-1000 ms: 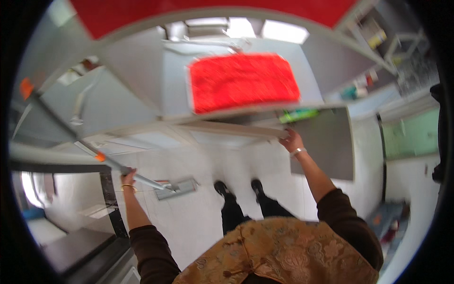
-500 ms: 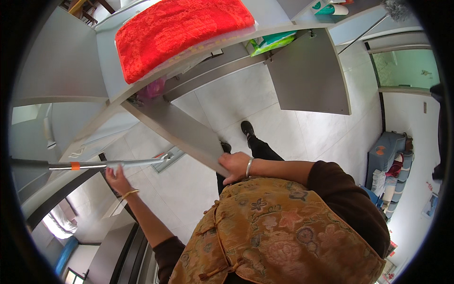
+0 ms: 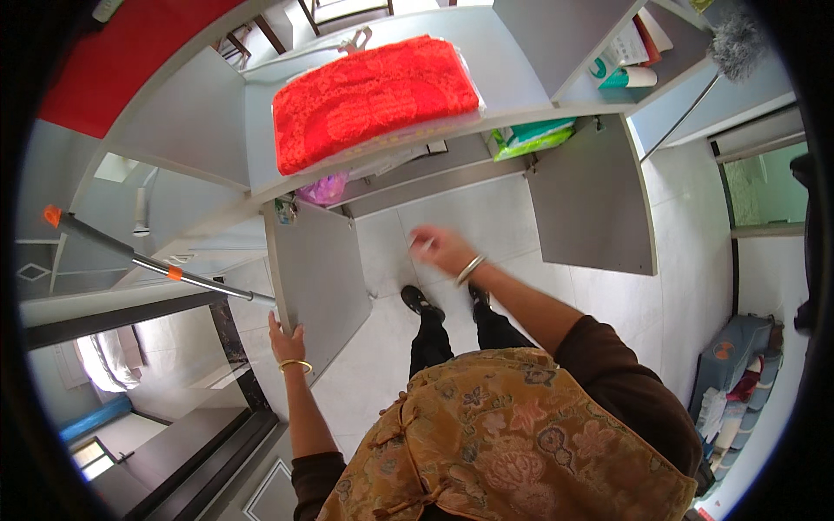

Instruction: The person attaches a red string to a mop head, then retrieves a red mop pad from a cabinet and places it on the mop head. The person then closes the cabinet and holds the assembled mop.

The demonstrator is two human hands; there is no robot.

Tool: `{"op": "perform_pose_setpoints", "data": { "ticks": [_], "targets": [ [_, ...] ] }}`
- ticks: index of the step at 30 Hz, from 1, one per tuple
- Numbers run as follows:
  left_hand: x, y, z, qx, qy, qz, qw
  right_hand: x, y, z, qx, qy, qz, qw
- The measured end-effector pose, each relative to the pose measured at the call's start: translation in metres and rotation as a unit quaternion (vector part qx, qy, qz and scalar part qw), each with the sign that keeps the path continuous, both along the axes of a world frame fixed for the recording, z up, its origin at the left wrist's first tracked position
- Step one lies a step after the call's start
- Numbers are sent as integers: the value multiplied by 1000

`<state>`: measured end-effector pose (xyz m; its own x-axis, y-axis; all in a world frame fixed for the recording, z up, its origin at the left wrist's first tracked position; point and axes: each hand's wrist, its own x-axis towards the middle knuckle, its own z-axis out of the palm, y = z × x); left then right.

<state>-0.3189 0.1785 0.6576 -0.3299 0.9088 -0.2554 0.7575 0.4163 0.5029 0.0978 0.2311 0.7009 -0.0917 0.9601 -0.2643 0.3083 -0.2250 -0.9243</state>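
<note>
The left door (image 3: 321, 269) of a grey cabinet stands swung out toward me. My left hand (image 3: 287, 341) is at its near edge, thumb on the inner face and fingers bent round the edge. Just above these fingers ends a grey and silver pole (image 3: 195, 276) with orange bands; I cannot tell whether they touch it. My right hand (image 3: 445, 251) is in the air over the floor, right of that door, its fingers smeared by motion. On the cabinet's counter (image 3: 512, 87) lies a folded red cloth (image 3: 373, 100).
The right cabinet door (image 3: 595, 200) also stands open. Inside are a green package (image 3: 534, 139) and a pink plastic bag (image 3: 321, 188). A grey fluffy duster (image 3: 738, 45) leans at the far right. Near the right wall sits a grey box (image 3: 730, 356) with cloths beside it.
The left door has swung outward to the left. My right hand has left its edge and moved forward, while my left hand has come to it. The view has shifted, and the pole appears more tilted.
</note>
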Motion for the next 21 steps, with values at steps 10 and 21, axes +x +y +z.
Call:
{"op": "perform_pose_setpoints", "data": {
  "ticks": [10,21],
  "targets": [
    [93,57,77,257,24,-123,958,163,182,102,88,-172,-246,950],
    [153,314,131,22,-380,20,925,151,248,94,-95,-123,-188,970]
  ]
}}
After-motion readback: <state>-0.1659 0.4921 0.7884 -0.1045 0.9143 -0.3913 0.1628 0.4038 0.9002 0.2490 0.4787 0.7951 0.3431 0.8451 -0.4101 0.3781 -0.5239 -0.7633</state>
